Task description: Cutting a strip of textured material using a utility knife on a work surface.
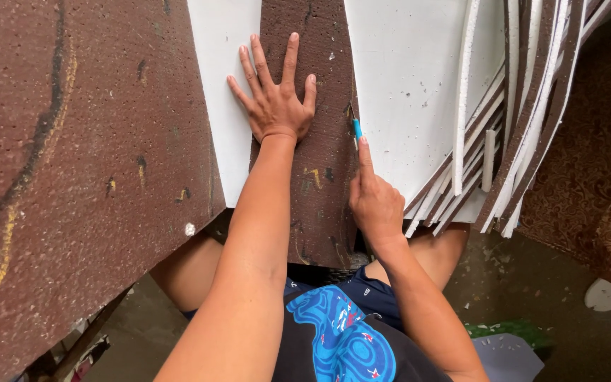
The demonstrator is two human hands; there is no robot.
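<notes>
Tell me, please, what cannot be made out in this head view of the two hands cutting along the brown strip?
- Blue-handled cutter: its blade tip is too small to see, and the right hand covers its lower part.
- Brown strip: its far end is cut off by the top edge; the left hand covers part of it.
- White sheet: how far the cut runs cannot be told.
- Stacked offcut strips: their count is unclear where they overlap.

**Tight room along the brown strip**

The left hand [276, 99] lies flat on the brown strip [319, 177], covering its upper middle. Just right of it, the right hand [373, 201] and blue-handled knife [356, 129] take up the strip's right edge. A leaning stack of cut strips [510, 120] blocks the far right. The big brown sheet [72, 163] closes off the left. Bare white board [411, 64] between strip and stack lies open.
</notes>
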